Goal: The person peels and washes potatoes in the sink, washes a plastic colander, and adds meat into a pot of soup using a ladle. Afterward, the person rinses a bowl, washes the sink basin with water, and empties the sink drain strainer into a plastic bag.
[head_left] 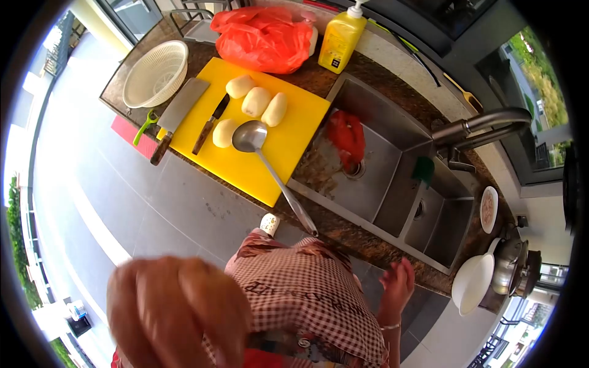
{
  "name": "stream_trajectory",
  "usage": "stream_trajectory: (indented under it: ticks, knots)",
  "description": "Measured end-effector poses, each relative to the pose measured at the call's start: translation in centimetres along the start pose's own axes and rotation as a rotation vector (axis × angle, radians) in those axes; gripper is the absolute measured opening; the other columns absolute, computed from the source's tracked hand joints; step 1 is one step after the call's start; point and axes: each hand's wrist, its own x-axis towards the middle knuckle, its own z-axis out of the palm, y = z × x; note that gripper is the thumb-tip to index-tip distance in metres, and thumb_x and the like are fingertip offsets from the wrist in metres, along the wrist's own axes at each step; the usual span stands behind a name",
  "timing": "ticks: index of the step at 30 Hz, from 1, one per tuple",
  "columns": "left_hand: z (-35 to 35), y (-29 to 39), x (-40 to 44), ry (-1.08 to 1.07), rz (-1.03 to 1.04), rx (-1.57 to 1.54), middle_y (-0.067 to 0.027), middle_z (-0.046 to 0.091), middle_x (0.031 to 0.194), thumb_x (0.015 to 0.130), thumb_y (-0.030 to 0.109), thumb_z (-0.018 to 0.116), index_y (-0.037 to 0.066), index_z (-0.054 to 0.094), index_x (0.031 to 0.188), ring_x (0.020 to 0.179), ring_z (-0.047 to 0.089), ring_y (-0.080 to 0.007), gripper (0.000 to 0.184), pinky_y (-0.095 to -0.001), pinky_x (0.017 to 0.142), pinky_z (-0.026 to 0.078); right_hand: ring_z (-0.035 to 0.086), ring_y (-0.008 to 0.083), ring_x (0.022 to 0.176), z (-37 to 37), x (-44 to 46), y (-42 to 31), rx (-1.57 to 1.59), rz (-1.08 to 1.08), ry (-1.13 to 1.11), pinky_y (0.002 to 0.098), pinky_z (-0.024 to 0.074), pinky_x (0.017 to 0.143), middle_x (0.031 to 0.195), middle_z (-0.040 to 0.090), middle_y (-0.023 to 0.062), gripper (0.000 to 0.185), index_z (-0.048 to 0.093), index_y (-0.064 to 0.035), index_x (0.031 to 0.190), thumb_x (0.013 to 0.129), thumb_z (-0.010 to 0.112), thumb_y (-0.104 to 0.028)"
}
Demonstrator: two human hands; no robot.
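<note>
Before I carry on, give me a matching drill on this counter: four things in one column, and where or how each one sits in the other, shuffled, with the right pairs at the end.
Things
1. ladle
2. peeler
3. pump bottle
4. peeled potatoes

Place or state
A. yellow, upright beside the red plastic bag
B. whole group lying on the yellow cutting board
C. bowl end on the board, handle reaching out past its edge
D. at the counter's edge, near the cleaver

Right pairs: 1-C, 2-D, 3-A, 4-B
</note>
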Motion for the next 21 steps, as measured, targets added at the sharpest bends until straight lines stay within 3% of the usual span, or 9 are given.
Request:
stream_trajectory:
  ticks: [1,4,7,8,14,17,19,21]
  knots:
    - [-3.6,0.6,-0.7,-0.065,-0.033,0.032,-0.0118,0.066,0.082,0.095,0.025,0.068,0.005,0.064,0.079,0.063,0.063,-0.0236,0.026,-0.0337,0.053,0.051,0.064,0.0136,0.073,2.5,-0.6,-0.7,-0.007,-0.019,-0.034,0.0274,0.0535,0.061,0.104,0.067,0.0075,0.033,0.061,-0.0074,0.128,0.097,0.064,-0.021]
    - [-7.9,1.1,-5.5,0.428,-0.255,0.404,-0.0133,0.067,0.084,0.098,0.026,0.063,0.002,0.067,0.099,0.071,0.062,-0.0220,0.024,-0.0312,0.064,0.048,0.064,0.0128,0.075,8.2,-1.5,-2.2,-0.057,-0.064,-0.141,0.0264,0.0539,0.063,0.104,0.067,0.0069,0.033,0.059,-0.0061,0.128,0.098,0.063,-0.018]
    - [-13.7,-1.0,-10.4,0.854,-0.821,0.515,-0.0043,0.068,0.090,0.100,0.018,0.059,0.002,0.068,0.108,0.073,0.060,-0.0110,0.020,-0.0247,0.067,0.047,0.064,0.0114,0.078,12.2,0.0,-2.6,-0.142,-0.121,-0.287,0.0263,0.0547,0.065,0.105,0.066,0.0062,0.036,0.056,-0.0049,0.132,0.099,0.062,-0.018]
    - [-15.1,-2.1,-12.5,0.895,-0.905,0.515,-0.0017,0.068,0.092,0.099,0.018,0.061,0.002,0.068,0.112,0.073,0.059,-0.0070,0.021,-0.0224,0.065,0.046,0.064,0.0111,0.078,13.6,0.6,-2.9,-0.147,-0.140,-0.321,0.0260,0.0550,0.065,0.105,0.066,0.0062,0.036,0.055,-0.0047,0.132,0.099,0.062,-0.017]
    - [-15.1,-5.3,-17.0,0.911,-1.049,0.418,-0.0026,0.068,0.091,0.100,0.017,0.060,0.003,0.067,0.113,0.071,0.061,-0.0084,0.020,-0.0210,0.063,0.048,0.065,0.0116,0.080,22.3,4.3,-6.2,-0.231,-0.274,-0.565,0.0250,0.0537,0.067,0.098,0.064,0.0033,0.039,0.056,-0.0042,0.131,0.096,0.068,-0.017]
    - [-13.5,-6.5,-17.4,0.861,-1.038,0.597,-0.0054,0.069,0.092,0.098,0.015,0.062,0.000,0.068,0.112,0.071,0.063,-0.0117,0.021,-0.0236,0.066,0.051,0.067,0.0154,0.082,26.1,7.8,-5.6,-0.411,-0.365,-0.632,0.0291,0.0544,0.072,0.101,0.066,0.0058,0.045,0.057,-0.0040,0.130,0.091,0.072,-0.020]
    - [-13.0,-6.8,-17.9,0.663,-1.042,0.961,-0.0084,0.069,0.091,0.096,0.014,0.063,-0.001,0.068,0.108,0.073,0.065,-0.0148,0.020,-0.0265,0.067,0.052,0.069,0.0192,0.086,27.5,13.7,-1.8,-0.671,-0.529,-0.626,0.0330,0.0548,0.077,0.105,0.069,0.0085,0.049,0.059,-0.0049,0.129,0.086,0.075,-0.023]
    - [-13.2,-7.5,-18.3,0.555,-1.054,1.196,-0.0115,0.070,0.093,0.094,0.014,0.064,0.000,0.069,0.105,0.074,0.067,-0.0198,0.019,-0.0303,0.067,0.054,0.070,0.0225,0.091,28.3,19.6,2.8,-0.715,-0.510,-0.608,0.0359,0.0546,0.080,0.108,0.071,0.0114,0.051,0.060,-0.0067,0.127,0.082,0.077,-0.024]
